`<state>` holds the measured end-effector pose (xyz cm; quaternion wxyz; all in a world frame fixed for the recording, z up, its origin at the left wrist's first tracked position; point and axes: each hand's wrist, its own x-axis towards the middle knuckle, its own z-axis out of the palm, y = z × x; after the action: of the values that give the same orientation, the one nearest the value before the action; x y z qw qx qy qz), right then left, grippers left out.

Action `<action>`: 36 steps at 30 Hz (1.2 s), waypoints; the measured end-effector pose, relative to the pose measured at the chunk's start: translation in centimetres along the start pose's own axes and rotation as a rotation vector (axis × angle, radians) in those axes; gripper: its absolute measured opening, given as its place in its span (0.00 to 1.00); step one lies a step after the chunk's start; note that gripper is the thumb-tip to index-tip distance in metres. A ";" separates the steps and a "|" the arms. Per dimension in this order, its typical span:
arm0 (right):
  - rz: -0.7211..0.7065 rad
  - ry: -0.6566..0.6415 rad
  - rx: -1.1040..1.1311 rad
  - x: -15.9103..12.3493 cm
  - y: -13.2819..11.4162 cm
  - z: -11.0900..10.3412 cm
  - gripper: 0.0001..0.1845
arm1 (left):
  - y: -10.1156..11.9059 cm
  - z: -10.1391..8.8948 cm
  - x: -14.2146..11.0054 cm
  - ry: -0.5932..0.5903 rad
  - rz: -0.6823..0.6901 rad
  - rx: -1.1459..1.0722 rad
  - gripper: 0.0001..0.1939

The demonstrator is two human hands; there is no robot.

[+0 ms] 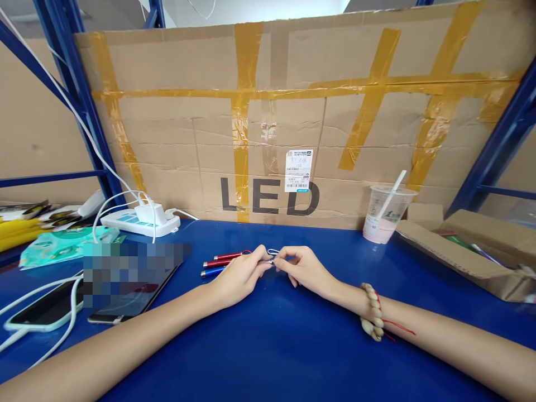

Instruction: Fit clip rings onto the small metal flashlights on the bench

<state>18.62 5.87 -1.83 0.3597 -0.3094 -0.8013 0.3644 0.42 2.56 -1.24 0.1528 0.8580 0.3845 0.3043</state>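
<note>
Forearms [134, 343] nearest, your left hand [245, 276] and right hand [307, 271] pinch a silvery piece [272, 262] right of the blue tube [213, 272]; slackening could drop it.

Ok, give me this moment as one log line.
left hand: pinching small pale item, identity unclear | right hand: pinching same item | beside left hand: two red tubes, one blue tube

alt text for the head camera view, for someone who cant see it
A person's left hand and right hand pinch a tiny silvery piece over a blue table, beside two red tubes and a blue tube. Behind stands cardboard printed LED; a drink cup sits at right.
</note>
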 end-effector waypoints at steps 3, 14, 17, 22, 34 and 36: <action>-0.062 -0.065 -0.103 -0.2 -0.2 -0.1 0.16 | 0.1 -0.1 0.0 -0.036 0.033 -0.035 0.08; -0.263 -0.065 -0.596 -0.8 -0.9 -0.4 0.16 | 0.4 0.1 -0.3 -0.003 0.057 -0.065 0.07; -0.138 -0.086 -0.539 -0.9 -1.1 -0.1 0.17 | 0.3 0.1 -0.3 -0.001 0.071 -0.083 0.06; -0.021 -0.146 -0.390 -0.9 -1.0 0.2 0.21 | 0.3 0.1 -0.3 -0.005 0.060 -0.074 0.04; -0.020 -0.141 -0.338 -0.7 -1.0 0.1 0.24 | 0.1 0.1 0.1 0.027 0.026 0.112 0.05; -0.023 -0.129 -0.346 -0.7 -1.0 0.2 0.24 | 0.2 0.2 0.1 0.010 0.049 0.179 0.08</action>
<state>18.64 4.74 -1.35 0.2533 -0.3335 -0.8769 0.2360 0.70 2.53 -1.24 0.0659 0.8759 0.3898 0.2765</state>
